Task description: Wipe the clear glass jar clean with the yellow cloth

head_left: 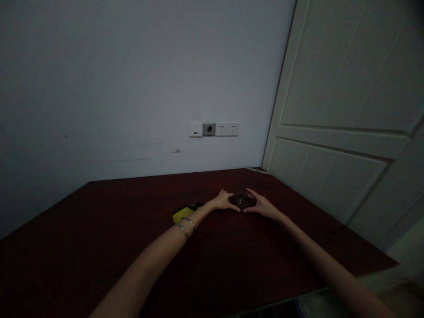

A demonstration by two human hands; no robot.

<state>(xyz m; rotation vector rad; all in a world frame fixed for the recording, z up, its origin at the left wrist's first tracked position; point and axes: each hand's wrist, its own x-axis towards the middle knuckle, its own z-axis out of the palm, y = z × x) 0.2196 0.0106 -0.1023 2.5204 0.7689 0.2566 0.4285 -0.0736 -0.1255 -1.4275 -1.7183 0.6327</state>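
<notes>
A dark, see-through glass bowl or ashtray (243,201) stands on the reddish-brown table (212,260), right of the middle. From its left side my left hand (224,201) curves around it, thumb toward the near edge. My right hand (260,206) grips the opposite side, with the fingers behind and the thumb in front. Both thumbs nearly meet at the front of the glass. Behind my left wrist, which wears bangles, lies a yellow and black item (185,213), partly hidden by my forearm; its kind cannot be made out.
Wall sockets (227,129) and a grey switch plate (208,129) sit above the table's back edge. On the right, a pale panelled door (331,176) borders the table. A thin light strip (259,171) lies in the back right corner. The light is dim.
</notes>
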